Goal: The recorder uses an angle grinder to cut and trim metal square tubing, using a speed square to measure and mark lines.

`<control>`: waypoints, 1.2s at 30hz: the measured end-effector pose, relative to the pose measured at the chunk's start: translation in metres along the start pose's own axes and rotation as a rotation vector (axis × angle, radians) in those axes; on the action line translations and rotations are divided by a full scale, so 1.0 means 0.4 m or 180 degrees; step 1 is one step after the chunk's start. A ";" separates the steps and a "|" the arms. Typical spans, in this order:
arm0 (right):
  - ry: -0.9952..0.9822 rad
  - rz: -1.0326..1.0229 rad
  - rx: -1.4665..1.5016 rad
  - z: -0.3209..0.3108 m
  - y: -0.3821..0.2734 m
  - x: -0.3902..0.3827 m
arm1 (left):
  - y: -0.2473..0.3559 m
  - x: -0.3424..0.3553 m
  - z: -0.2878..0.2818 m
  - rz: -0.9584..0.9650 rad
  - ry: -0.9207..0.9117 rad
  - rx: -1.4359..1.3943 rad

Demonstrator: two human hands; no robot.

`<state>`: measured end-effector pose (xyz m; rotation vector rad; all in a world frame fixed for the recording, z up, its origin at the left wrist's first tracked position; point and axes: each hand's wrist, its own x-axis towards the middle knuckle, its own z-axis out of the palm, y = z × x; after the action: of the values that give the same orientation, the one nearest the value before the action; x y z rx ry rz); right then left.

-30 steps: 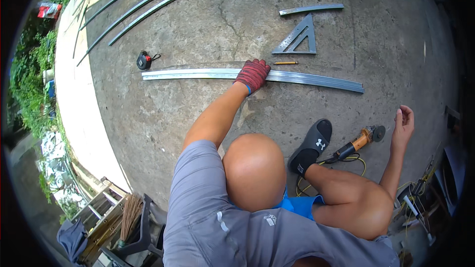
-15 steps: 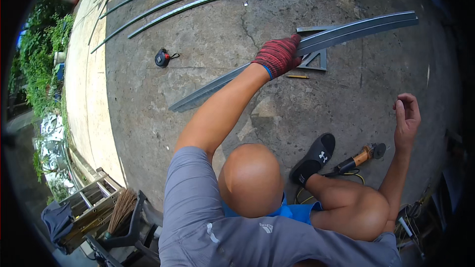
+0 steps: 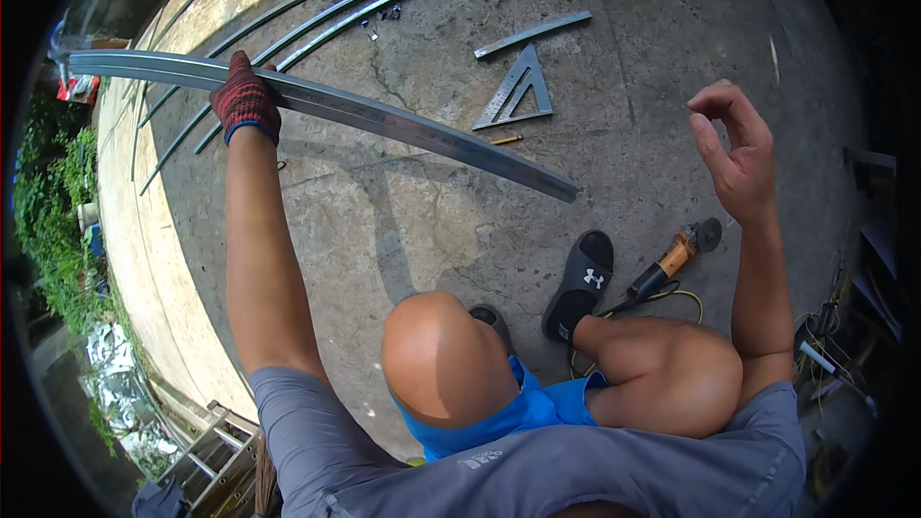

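My left hand [image 3: 246, 101], in a red and black knit glove, is closed around a long metal channel [image 3: 413, 132]. The channel is raised off the floor and slants from the far left down toward the middle, and its shadow falls on the concrete below. My bare right hand [image 3: 737, 149] hangs at the right with its fingers curled and a gap between thumb and fingertips; nothing shows in it. Past the channel lie a triangular speed square [image 3: 540, 94], a short metal strip [image 3: 533, 35] and a yellow pencil [image 3: 506, 140].
An angle grinder [image 3: 676, 257] with a yellow cord lies by my slippered foot [image 3: 583, 278]. More long metal channels [image 3: 321, 27] lie at the far left, beside small dark pieces [image 3: 388, 13]. A wooden ladder [image 3: 219, 456] and plants [image 3: 53, 230] border the left side.
My left hand has swung left with the metal channel, which now tilts the other way. The short strip and speed square are uncovered. My right hand has shifted a little up and left.
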<state>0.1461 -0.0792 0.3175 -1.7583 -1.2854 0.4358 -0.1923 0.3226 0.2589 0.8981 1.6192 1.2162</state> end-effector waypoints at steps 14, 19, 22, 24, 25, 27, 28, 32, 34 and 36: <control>-0.0682 0.0078 -0.0466 0.040 0.042 -0.023 | -0.820 -0.280 -0.277 -0.2711 0.1175 0.0449; -0.0915 0.0113 -0.0318 0.127 0.037 -0.021 | -0.843 -0.271 -0.355 -0.3094 0.0043 0.0996; -0.0864 0.0257 -0.0241 0.134 0.056 -0.037 | -0.780 -0.268 -0.361 -0.3137 -0.1167 0.2220; -0.1056 0.0132 -0.0372 0.153 0.057 -0.031 | -0.722 -0.255 -0.373 -0.2957 -0.1175 0.2551; -0.1045 0.0090 -0.0327 0.158 0.062 -0.032 | -0.729 -0.253 -0.383 -0.2110 -0.1606 0.3633; -0.1102 0.0185 -0.0359 0.164 0.079 -0.038 | -0.691 -0.276 -0.364 -0.0570 -0.2005 0.5028; -0.1071 0.0193 -0.0361 0.161 0.086 -0.041 | -0.677 -0.295 -0.331 -0.0371 -0.2105 0.4865; -0.1014 0.0051 -0.0419 0.153 0.067 -0.025 | -0.661 -0.339 -0.293 0.1074 -0.2515 0.4632; -0.0950 0.0093 -0.0497 0.137 0.065 -0.024 | -0.628 -0.369 -0.254 0.1369 -0.2858 0.4577; -0.0909 0.0030 -0.0530 0.121 0.060 -0.020 | -0.620 -0.389 -0.228 0.1890 -0.3404 0.4419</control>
<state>0.1224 -0.0664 0.2698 -1.8903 -1.5513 0.6180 -0.2343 0.0886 0.0656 2.4254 1.0706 -0.4112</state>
